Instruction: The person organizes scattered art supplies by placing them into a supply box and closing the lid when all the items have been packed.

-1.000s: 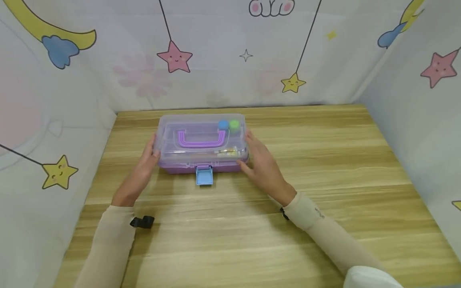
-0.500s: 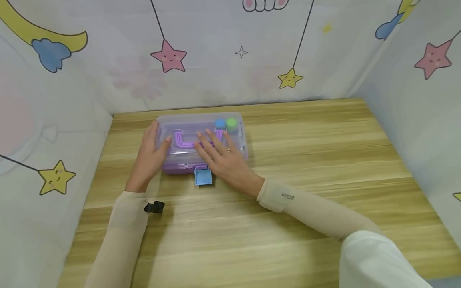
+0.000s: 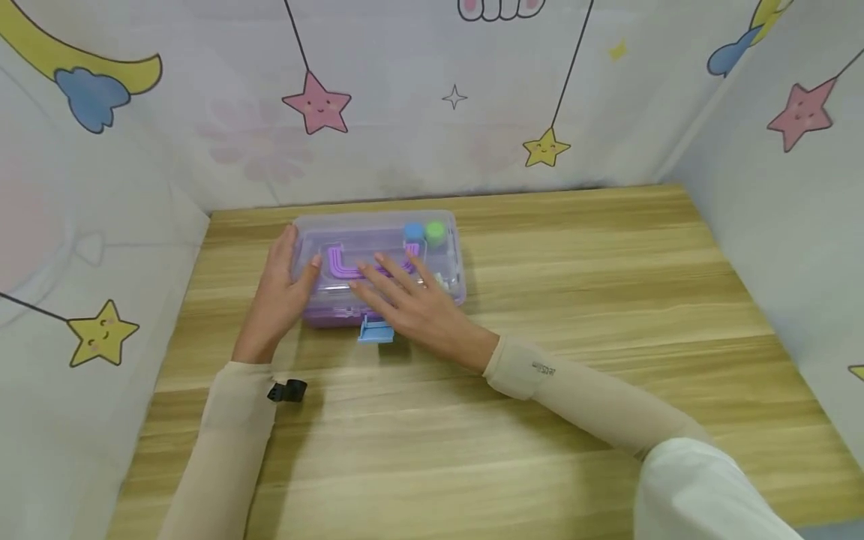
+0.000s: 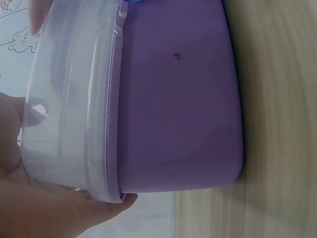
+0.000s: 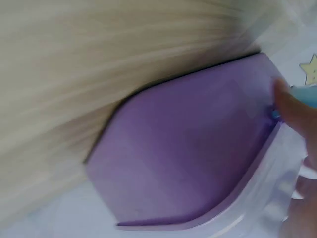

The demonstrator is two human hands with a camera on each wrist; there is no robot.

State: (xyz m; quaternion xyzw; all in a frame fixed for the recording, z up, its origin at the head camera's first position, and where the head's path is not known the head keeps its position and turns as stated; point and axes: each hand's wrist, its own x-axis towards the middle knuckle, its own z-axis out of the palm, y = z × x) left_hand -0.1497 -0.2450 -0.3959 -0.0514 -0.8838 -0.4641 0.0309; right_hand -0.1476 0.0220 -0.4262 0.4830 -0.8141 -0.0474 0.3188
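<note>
A purple storage box point(image 3: 327, 316) with a clear lid point(image 3: 442, 259) sits toward the back left of the table. My left hand point(image 3: 273, 292) grips its left end, thumb over the lid's top and fingers along the side; in the left wrist view a fingertip shows at the lid's rim. My right hand point(image 3: 421, 307) rests on the front of the lid, fingers spread and straight across the purple handle point(image 3: 337, 264). At the box's front, the blue latch point(image 3: 376, 331) sticks out, tilted up. In the right wrist view my right thumb point(image 5: 292, 109) lies against the latch.
Through the lid show a blue round cap point(image 3: 414, 231) and a green round cap point(image 3: 435, 232) at the back right. A wood-grain table point(image 3: 607, 285) lies under everything. White cloth walls point(image 3: 405, 165) printed with stars stand behind and at both sides.
My right hand has moved from the box's right end onto the front of the lid. The left thumb has shifted onto the lid's top. The latch has swung upward.
</note>
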